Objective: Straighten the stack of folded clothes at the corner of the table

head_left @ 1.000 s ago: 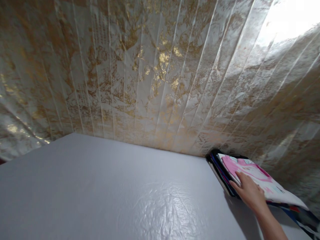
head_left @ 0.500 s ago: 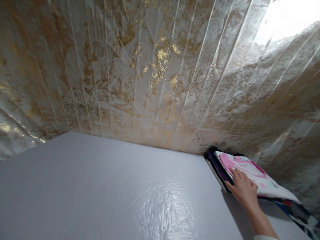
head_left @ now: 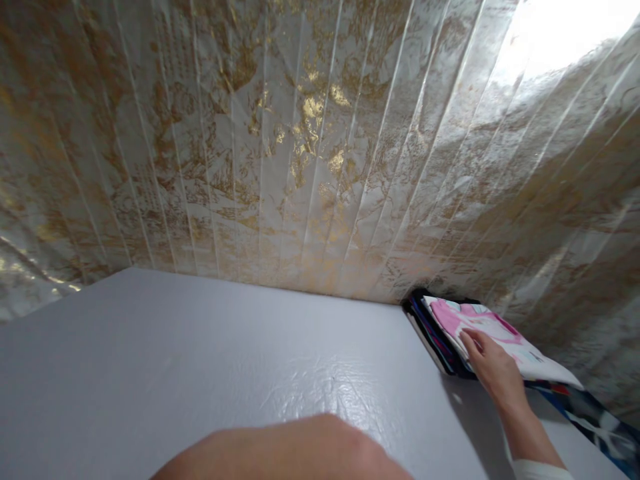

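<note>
A stack of folded cloths lies at the table's far right corner, against the wall covering. Its top piece is a white cloth with pink print (head_left: pixel 507 331), over dark blue and black pieces (head_left: pixel 429 327). My right hand (head_left: pixel 493 370) lies flat on the near edge of the top cloth, fingers stretched out and pointing away from me. At the bottom of the view is a blurred, skin-coloured shape, my left hand or forearm (head_left: pixel 295 450), very close to the camera. Its fingers do not show, and I see nothing in it.
The grey table (head_left: pixel 200 353) has a wrinkled, shiny cover. A pleated white and gold sheet (head_left: pixel 300 147) hangs along its far edge and right side. More dark patterned cloth (head_left: pixel 597 423) trails toward the lower right corner.
My left hand or forearm has come into view at the bottom. My right hand stays on the stack. The view has shifted slightly.
</note>
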### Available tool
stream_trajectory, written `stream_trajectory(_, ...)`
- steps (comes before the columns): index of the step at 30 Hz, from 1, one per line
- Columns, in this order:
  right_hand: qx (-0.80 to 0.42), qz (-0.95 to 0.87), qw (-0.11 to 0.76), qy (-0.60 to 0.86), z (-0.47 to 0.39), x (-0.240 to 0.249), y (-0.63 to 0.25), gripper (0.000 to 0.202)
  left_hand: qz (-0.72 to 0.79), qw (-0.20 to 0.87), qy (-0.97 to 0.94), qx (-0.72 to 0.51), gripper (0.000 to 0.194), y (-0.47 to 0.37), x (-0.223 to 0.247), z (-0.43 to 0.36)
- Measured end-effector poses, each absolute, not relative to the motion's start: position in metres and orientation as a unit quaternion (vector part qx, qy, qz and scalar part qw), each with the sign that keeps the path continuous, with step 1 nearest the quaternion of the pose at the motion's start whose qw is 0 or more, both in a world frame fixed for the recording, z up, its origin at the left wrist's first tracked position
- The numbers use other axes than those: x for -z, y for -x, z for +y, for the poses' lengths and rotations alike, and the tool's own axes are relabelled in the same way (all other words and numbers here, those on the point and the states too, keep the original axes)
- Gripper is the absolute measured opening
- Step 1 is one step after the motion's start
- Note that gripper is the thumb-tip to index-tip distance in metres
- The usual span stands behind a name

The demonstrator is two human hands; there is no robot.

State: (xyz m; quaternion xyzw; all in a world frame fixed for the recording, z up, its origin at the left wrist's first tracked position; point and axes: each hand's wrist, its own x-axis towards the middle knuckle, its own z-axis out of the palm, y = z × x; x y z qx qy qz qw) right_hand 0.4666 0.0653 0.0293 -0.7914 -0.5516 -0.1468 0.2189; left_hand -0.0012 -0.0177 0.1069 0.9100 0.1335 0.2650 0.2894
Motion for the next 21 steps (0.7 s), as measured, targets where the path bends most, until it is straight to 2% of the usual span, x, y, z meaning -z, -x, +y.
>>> stream_trajectory(4, 0.229, -0.568, 0.119, 0.781, 0.065, -0.014, -0.450, 0.055, 0.291, 0.282, -0.897, -0.177, 0.026, -0.036, -0.143, -0.016)
stream_trajectory(7, 0.255, -0.570, 0.068, 0.779, 0.068, -0.003, -0.447, 0.063, 0.364, 0.308, -0.877, -0.064, 0.023, -0.049, -0.126, 0.003)
stream_trajectory(9, 0.251, -0.578, 0.082, 0.772, 0.070, -0.003, -0.454, 0.057, 0.380, 0.312, -0.870, -0.042, 0.023, -0.046, -0.102, 0.012)
stream_trajectory(14, 0.246, -0.571, 0.173, 0.764, 0.074, -0.012, -0.464, 0.043, 0.386, 0.361, -0.845, -0.083, 0.020, -0.025, -0.053, 0.020)
stream_trajectory(16, 0.277, -0.563, 0.179, 0.758, 0.074, -0.009, -0.457, 0.043, 0.407, 0.312, -0.842, -0.167, 0.021, -0.017, -0.041, 0.025)
stream_trajectory(18, 0.309, -0.569, 0.158, 0.746, 0.074, -0.002, -0.448, 0.044, 0.430, 0.231, -0.844, -0.222, 0.029, -0.010, -0.028, 0.032)
stream_trajectory(21, 0.327, -0.578, 0.113, 0.739, 0.073, 0.008, -0.441, 0.048, 0.460, 0.158, -0.849, -0.206, 0.043, -0.002, -0.009, 0.040)
